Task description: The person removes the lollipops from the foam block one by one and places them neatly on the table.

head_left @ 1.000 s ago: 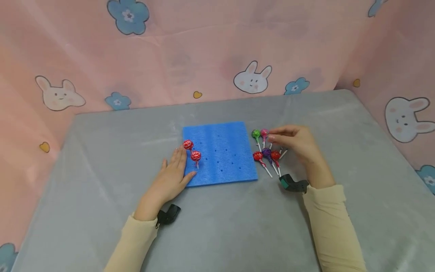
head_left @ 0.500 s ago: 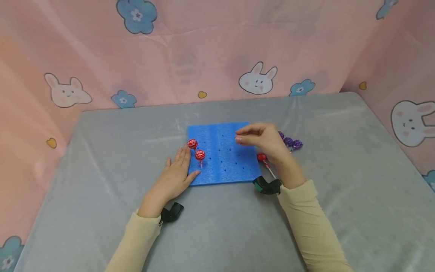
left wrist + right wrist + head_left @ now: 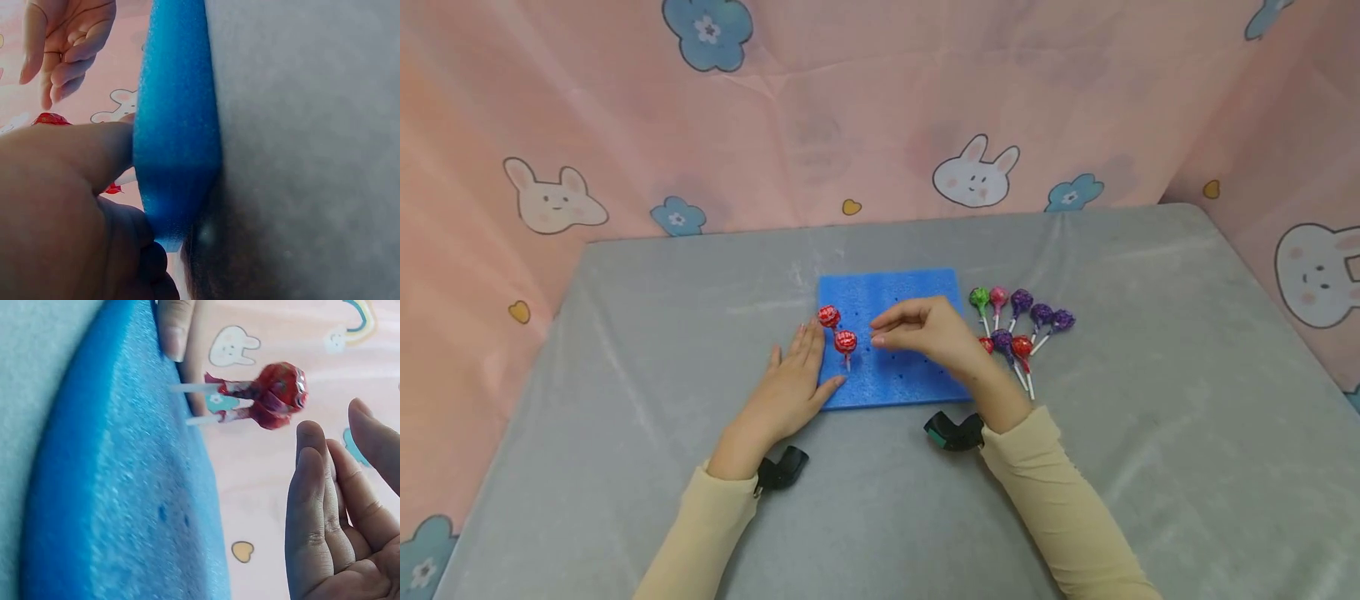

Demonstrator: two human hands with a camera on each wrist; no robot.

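My left hand [image 3: 786,387] rests along the left edge of a blue foam board [image 3: 880,387], fingers straight and thumb on the front left corner. Two red lollipops, a nearer one [image 3: 846,341] and a farther one [image 3: 828,316], stand by their sticks in holes near that edge. Over the board, just right of them, hovers my right hand [image 3: 928,333]. In the right wrist view this hand [image 3: 337,531] has thumb and fingers apart with nothing between them, close to the red lollipop heads [image 3: 281,387] but not touching.
Right of the board lie several loose lollipops: a green one [image 3: 979,297], a pink one [image 3: 997,297], purple ones [image 3: 1021,302] and red ones [image 3: 1022,347]. More small holes dot the board. A grey cloth [image 3: 850,517] covers the table, and a pink curtain [image 3: 805,133] hangs behind.
My right hand has moved left from beside the loose lollipops to above the board, uncovering the purple ones. My left hand keeps its place on the board. The view has shifted slightly.
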